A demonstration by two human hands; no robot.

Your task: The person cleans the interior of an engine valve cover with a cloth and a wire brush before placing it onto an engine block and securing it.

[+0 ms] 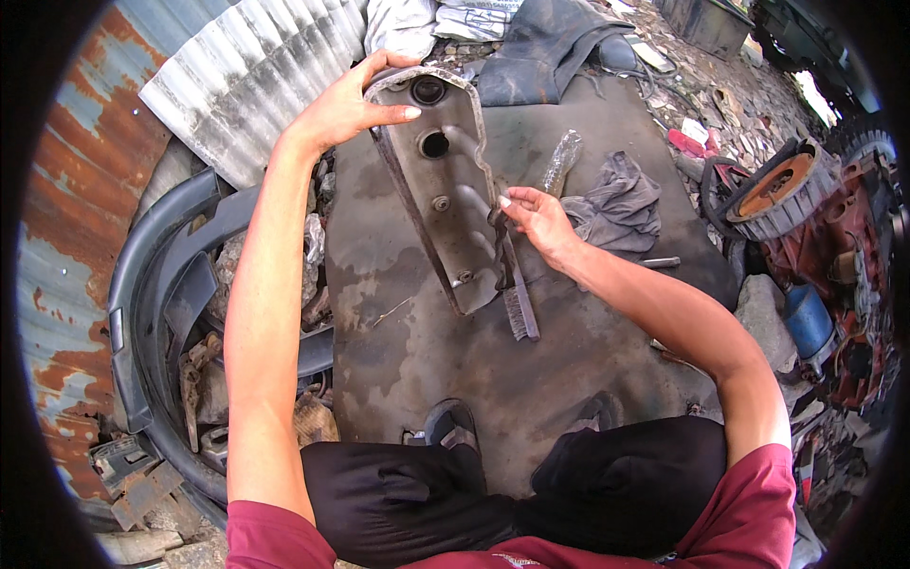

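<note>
My left hand (355,104) grips the far end of a metal engine valve cover (445,175), thumb over its near face and fingers behind. The cover is held up at a slant, with two round holes near its top and dirty, worn edges. My right hand (540,223) is closed in a pinch at the cover's right edge, on a dark, thin strip (500,237) that looks like a rubber gasket and hangs along that edge. Below it a wire brush (519,311) shows its bristle end; its handle is hidden behind the cover and strip.
Under me lies a stained grey mat (398,360). A crumpled grey rag (621,204), a clear plastic bottle (561,161) and a short metal rod (661,262) lie on the right. Black plastic trim (128,351) and rusty sheeting stand left; a red engine block (825,256) stands right.
</note>
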